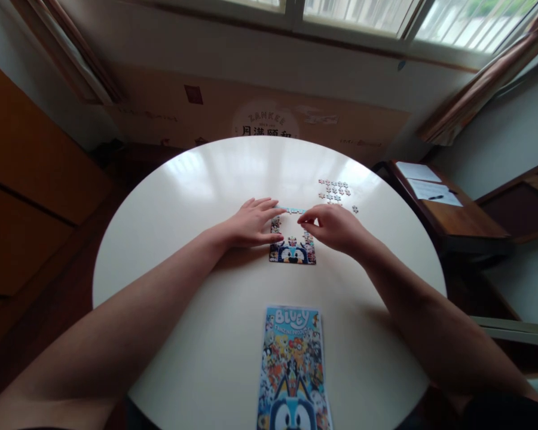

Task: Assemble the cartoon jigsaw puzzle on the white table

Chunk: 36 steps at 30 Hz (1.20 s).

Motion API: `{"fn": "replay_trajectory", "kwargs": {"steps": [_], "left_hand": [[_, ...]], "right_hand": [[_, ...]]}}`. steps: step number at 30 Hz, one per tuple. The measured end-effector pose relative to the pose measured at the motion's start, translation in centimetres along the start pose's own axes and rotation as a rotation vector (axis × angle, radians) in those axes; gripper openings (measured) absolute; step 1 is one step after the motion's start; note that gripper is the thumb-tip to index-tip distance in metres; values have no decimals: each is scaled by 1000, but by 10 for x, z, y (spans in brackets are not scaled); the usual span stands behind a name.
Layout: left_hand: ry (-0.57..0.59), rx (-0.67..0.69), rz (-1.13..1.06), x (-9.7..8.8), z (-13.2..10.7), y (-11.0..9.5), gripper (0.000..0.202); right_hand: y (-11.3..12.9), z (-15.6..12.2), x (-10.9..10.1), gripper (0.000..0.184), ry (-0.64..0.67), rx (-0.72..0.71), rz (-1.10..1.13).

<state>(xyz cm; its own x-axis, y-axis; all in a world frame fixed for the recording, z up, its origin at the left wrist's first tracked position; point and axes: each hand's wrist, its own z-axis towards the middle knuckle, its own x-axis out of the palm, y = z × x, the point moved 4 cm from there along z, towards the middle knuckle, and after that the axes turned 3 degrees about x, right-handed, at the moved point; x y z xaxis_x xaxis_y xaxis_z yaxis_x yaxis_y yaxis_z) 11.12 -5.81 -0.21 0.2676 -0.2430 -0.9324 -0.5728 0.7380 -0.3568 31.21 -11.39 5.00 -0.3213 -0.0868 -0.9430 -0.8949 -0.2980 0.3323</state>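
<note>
A partly assembled jigsaw puzzle (293, 255) lies on the white round table (161, 239). Its lower part shows a blue cartoon dog's face, and bare table shows inside its border. My left hand (251, 226) is open, fingers spread, resting over the puzzle's left edge. Above the puzzle's right side is my right hand (334, 227), thumb and forefinger pinched together. Whatever is between those fingertips is too small to make out. Loose puzzle pieces (335, 191) lie in rough rows just beyond my right hand, and a single puzzle piece (355, 209) sits apart at their right.
Near the table's front edge lies a "Bluey" picture sheet (291, 370). To the right, a wooden side table (448, 216) bears papers (434, 192) and a dark pen (436, 197). A wall with a printed cardboard panel (161, 113) and a window (358, 18) stand behind.
</note>
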Motion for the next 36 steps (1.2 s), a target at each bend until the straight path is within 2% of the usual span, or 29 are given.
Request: {"fn": "replay_trajectory", "kwargs": {"steps": [6,10,17,21,27,30,33,36], "left_hand": [[-60,9,-140,1,4,0,74],[-83,5,-173,1,6,0,73],[27,31,38,0,4,-6,81],[48,28,92,-1,4,-7,82],[42,34,97,0,4,-5,83],[45,23,91,-2,2,-4,82],[18,14,61,-3,1,-2,76],[-63,-18,18,-5,1,3,66]], "right_hand": [[2,-4,8,23,117,-240,40],[2,-7,11,22,137,-298,-1],[5,-7,11,22,151,-344,-84],[7,-7,11,23,139,-346,-75],[6,-5,17,23,131,-312,-29],[8,-5,16,24,113,-341,-31],[6,-5,7,27,34,-338,-35],[1,-4,-1,30,-36,-292,-36]]}}
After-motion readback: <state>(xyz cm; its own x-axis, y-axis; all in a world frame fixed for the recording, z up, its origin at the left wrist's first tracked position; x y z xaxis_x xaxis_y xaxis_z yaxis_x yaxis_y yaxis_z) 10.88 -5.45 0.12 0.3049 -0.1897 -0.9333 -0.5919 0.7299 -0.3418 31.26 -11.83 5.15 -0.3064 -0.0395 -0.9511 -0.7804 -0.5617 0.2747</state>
